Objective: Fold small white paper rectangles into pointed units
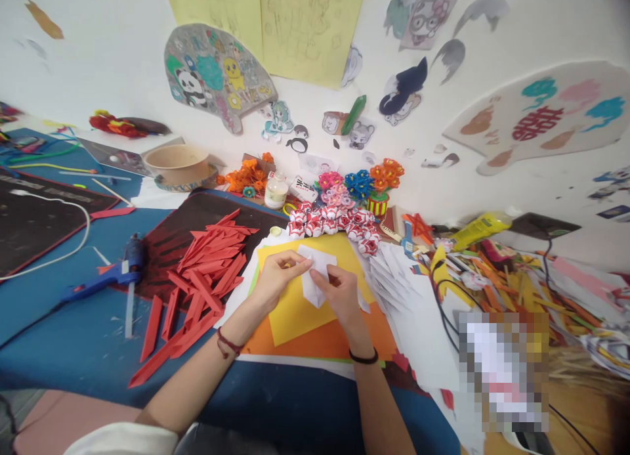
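A small folded piece of white paper is held up between my two hands, above a yellow sheet. My left hand pinches its upper left part between thumb and fingers. On the right side, my right hand grips it with thumb and bent fingers. Under the yellow sheet lies an orange sheet with white sheets beneath. Folded red paper strips are heaped to my left. Folded white strips fan out to my right. Behind the paper stand several red-and-white folded pieces.
A blue glue gun with its cord lies at the far left. A round tan bowl, a small jar and paper flowers stand along the wall. Colourful paper scraps and a yellow bottle crowd the right side.
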Demonstrator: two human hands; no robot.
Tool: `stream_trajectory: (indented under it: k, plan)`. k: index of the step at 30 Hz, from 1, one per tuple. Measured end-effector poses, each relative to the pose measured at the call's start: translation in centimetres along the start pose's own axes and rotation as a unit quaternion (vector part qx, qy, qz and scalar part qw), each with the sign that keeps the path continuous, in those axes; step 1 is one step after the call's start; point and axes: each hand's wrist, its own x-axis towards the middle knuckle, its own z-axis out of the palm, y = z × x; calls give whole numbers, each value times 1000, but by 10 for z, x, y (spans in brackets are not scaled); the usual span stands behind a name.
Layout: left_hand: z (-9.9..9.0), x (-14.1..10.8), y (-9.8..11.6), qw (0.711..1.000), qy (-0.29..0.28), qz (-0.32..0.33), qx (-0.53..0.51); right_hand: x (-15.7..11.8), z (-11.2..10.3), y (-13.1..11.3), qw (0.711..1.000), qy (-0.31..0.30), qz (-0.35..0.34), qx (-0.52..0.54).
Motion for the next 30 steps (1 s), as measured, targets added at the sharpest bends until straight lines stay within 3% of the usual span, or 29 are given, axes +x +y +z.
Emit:
stream_trajectory:
  k: [11,20,30]
  plan:
    - [0,0,-1,1000,11,0,0,-2,1,0,1000,-22,15,14]
    - [0,-2,1,1000,-16,-8,1,-1,1,3,999,-29,28,22]
    - [-2,0,7,987,-19,54,150,1,-7,-1,998,-53,-9,40]
